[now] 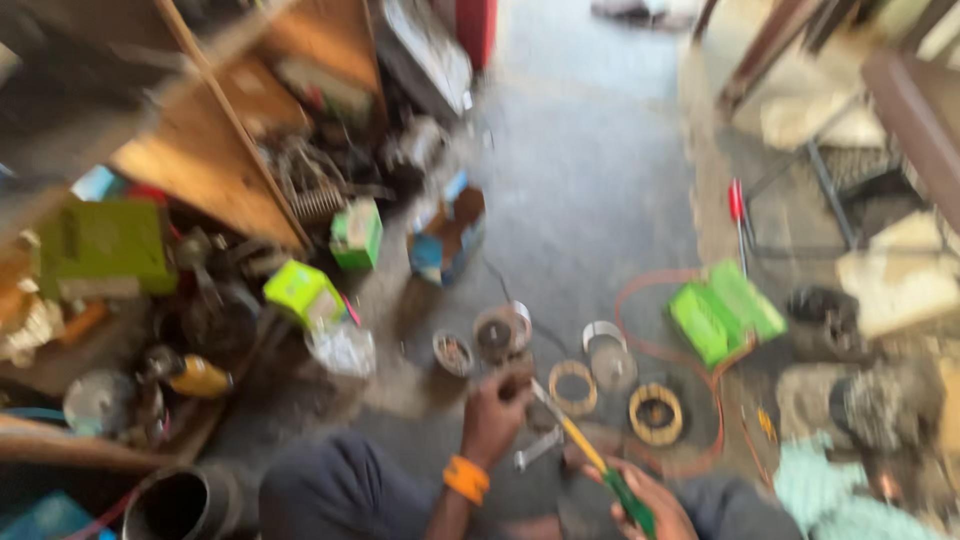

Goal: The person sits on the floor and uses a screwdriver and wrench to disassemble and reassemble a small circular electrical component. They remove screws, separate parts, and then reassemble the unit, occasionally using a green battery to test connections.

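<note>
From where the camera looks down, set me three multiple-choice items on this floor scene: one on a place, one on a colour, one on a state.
1. Where does the open bright green case lie?
A. On the floor, right of the round metal parts
B. On the wooden board at left
C. In the person's lap

2. What colour is the band on the left wrist?
A. Blue
B. Orange
C. White

3. What is the right hand doing?
A. Lying flat and empty on the floor
B. Gripping a long tool with a green and yellow handle
C. Holding a green box

Answers:
1. A: the case sits open on the grey floor beside the orange cable, right of the ring-shaped parts.
2. B: an orange band circles the wrist below the left hand.
3. B: the fingers close round the tool, which slants up toward the left hand.
</note>
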